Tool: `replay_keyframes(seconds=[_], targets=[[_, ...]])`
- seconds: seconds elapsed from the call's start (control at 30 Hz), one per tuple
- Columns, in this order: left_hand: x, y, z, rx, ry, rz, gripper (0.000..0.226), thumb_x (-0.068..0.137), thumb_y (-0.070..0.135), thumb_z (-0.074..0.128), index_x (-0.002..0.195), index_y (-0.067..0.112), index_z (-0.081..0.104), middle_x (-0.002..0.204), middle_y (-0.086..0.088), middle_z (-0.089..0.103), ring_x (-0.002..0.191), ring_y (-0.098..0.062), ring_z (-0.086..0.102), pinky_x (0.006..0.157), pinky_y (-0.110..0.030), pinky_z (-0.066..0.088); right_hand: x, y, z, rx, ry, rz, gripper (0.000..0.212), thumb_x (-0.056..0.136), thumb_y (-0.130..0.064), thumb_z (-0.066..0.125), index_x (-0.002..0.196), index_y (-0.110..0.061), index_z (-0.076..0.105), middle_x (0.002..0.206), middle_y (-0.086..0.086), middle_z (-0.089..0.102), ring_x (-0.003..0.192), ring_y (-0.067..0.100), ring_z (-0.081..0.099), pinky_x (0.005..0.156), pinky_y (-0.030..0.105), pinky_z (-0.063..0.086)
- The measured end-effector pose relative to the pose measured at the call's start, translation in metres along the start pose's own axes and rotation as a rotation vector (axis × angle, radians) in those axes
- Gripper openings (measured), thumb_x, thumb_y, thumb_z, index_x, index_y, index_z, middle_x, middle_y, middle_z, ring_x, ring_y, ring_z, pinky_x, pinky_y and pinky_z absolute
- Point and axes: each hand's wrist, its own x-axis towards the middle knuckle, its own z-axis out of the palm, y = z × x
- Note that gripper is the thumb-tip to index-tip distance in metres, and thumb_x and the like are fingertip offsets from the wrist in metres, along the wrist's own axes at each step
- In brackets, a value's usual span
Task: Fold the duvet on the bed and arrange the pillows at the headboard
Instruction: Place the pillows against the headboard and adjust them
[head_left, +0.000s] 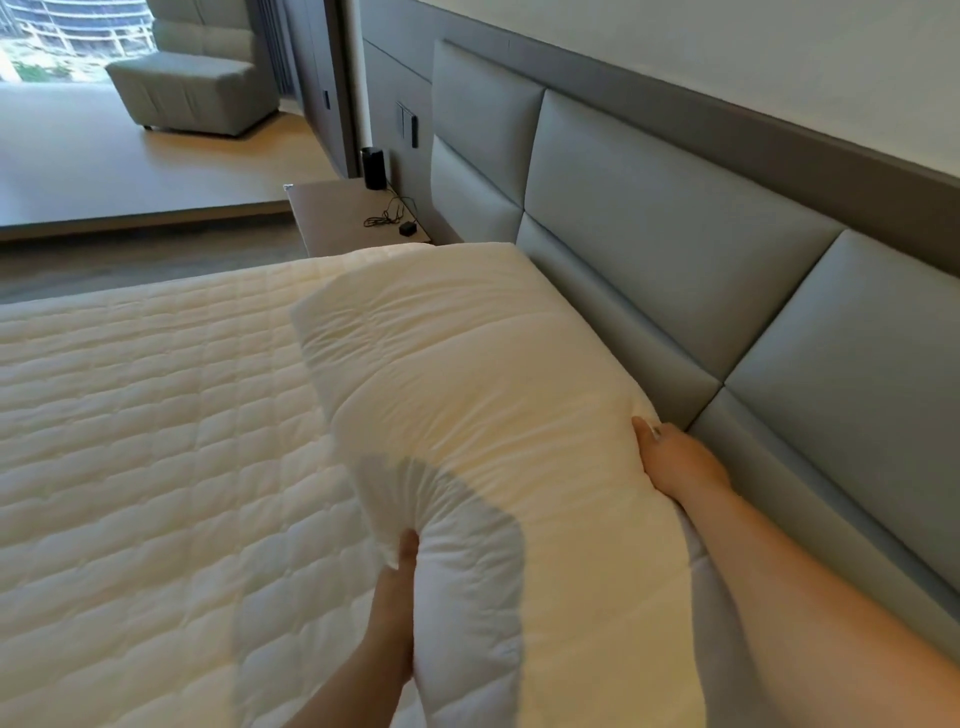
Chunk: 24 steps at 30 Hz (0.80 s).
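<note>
Both hands are working one big white pillow (483, 395) that's lying long-ways right along the grey padded headboard (675, 249), its far end reaching toward the headboard's far corner and its near end coming back toward the person.

The left hand (395, 587) is gripping the pillow's near corner on the side away from the headboard. The thumb is lying on top of the fabric and the rest of the fingers are tucked underneath, so the corner is bunching up into little pleats around the pinch. That corner is lifting a bit off the quilted mattress (145, 441).

The right hand (675, 462) is sitting on the pillow's edge nearest the headboard, pressing into the stuffing just beside the lower padded panel. The fingers are digging into the fabric and mostly hiding in it, so I can't really tell if they're spread or bunched together, but the fabric is denting around them.

Past the headboard's far end there's a small bedside table (332, 218) with a black cylinder speaker (375, 167) and a tangled black cable (387, 214) on it. Further off from the headboard, a grey armchair (192, 88) is sitting by the window.
</note>
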Motion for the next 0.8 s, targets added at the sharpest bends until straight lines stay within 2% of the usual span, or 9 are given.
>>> replay_keyframes(seconds=[0.1, 0.2, 0.27, 0.37, 0.5, 0.6, 0.67, 0.73, 0.8], targets=[[-0.015, 0.007, 0.000, -0.091, 0.026, 0.101, 0.077, 0.086, 0.073, 0.042, 0.122, 0.007, 0.061, 0.103, -0.016, 0.071, 0.093, -0.034, 0.066, 0.081, -0.045, 0.055, 0.003, 0.000, -0.010, 0.019, -0.028, -0.032, 0.073, 0.097, -0.062, 0.017, 0.132, -0.007, 0.051, 0.130, 0.018, 0.056, 0.115, 0.035, 0.054, 0.088, 0.041, 0.041], [-0.027, 0.012, -0.005, -0.095, 0.006, 0.218, 0.048, 0.099, 0.050, 0.043, 0.102, 0.010, 0.068, 0.087, -0.011, 0.074, 0.085, -0.029, 0.070, 0.074, -0.039, 0.054, 0.016, 0.003, -0.021, 0.032, -0.097, -0.051, 0.069, 0.100, -0.055, 0.020, 0.124, -0.002, 0.057, 0.127, 0.022, 0.058, 0.112, 0.035, 0.055, 0.086, 0.037, 0.040], [-0.025, 0.012, -0.009, -0.057, 0.000, 0.259, 0.038, 0.100, 0.045, 0.044, 0.102, 0.015, 0.067, 0.092, -0.006, 0.073, 0.090, -0.024, 0.068, 0.084, -0.040, 0.053, 0.021, 0.005, -0.019, 0.011, -0.113, -0.024, 0.067, 0.101, -0.052, 0.021, 0.120, 0.000, 0.059, 0.125, 0.024, 0.059, 0.110, 0.035, 0.056, 0.085, 0.037, 0.041], [-0.011, -0.001, -0.024, 0.074, -0.003, 0.226, 0.050, 0.097, 0.051, 0.044, 0.122, 0.012, 0.062, 0.110, -0.005, 0.070, 0.106, -0.025, 0.063, 0.099, -0.042, 0.047, 0.010, 0.009, 0.011, -0.032, -0.035, 0.034, 0.062, 0.101, -0.051, 0.021, 0.124, -0.004, 0.056, 0.124, 0.021, 0.059, 0.110, 0.036, 0.056, 0.087, 0.040, 0.043], [0.002, -0.010, -0.038, 0.236, 0.040, 0.139, 0.056, 0.098, 0.052, 0.043, 0.131, 0.008, 0.051, 0.126, -0.014, 0.061, 0.116, -0.031, 0.056, 0.100, -0.040, 0.043, -0.013, 0.009, 0.034, 0.022, 0.121, 0.055, 0.059, 0.098, -0.054, 0.018, 0.118, -0.012, 0.055, 0.117, 0.017, 0.062, 0.105, 0.036, 0.057, 0.088, 0.044, 0.046], [0.004, 0.007, -0.046, 0.298, 0.057, 0.143, 0.065, 0.093, 0.048, 0.056, 0.141, 0.008, 0.036, 0.135, -0.016, 0.052, 0.114, -0.032, 0.053, 0.098, -0.042, 0.044, -0.048, 0.003, 0.020, 0.081, 0.276, -0.104, 0.065, 0.092, -0.062, 0.018, 0.118, -0.018, 0.058, 0.120, 0.011, 0.062, 0.108, 0.035, 0.055, 0.090, 0.045, 0.045], [0.005, 0.029, -0.050, 0.441, 0.154, 0.299, 0.073, 0.086, 0.043, 0.059, 0.146, 0.018, 0.028, 0.143, -0.016, 0.045, 0.121, -0.036, 0.050, 0.101, -0.049, 0.044, -0.089, 0.000, 0.019, 0.000, 0.315, -0.308, 0.063, 0.092, -0.067, 0.020, 0.132, -0.029, 0.051, 0.141, 0.004, 0.050, 0.129, 0.031, 0.043, 0.104, 0.047, 0.036], [-0.004, 0.060, -0.046, 0.618, 0.263, 0.551, 0.073, 0.082, 0.038, 0.052, 0.149, 0.026, 0.024, 0.153, -0.014, 0.033, 0.132, -0.037, 0.040, 0.108, -0.055, 0.037, -0.136, -0.002, 0.039, -0.188, 0.195, -0.472, 0.062, 0.093, -0.070, 0.019, 0.148, -0.042, 0.024, 0.160, -0.007, 0.015, 0.147, 0.026, 0.013, 0.115, 0.049, 0.011], [-0.014, 0.095, -0.028, 0.735, 0.320, 0.800, 0.071, 0.092, 0.030, 0.048, 0.154, 0.027, 0.014, 0.162, -0.009, 0.012, 0.145, -0.033, 0.019, 0.118, -0.050, 0.019, -0.165, 0.003, 0.070, -0.244, 0.150, -0.517, 0.062, 0.095, -0.068, 0.017, 0.150, -0.040, 0.023, 0.161, -0.001, 0.015, 0.147, 0.029, 0.011, 0.115, 0.052, 0.006]])
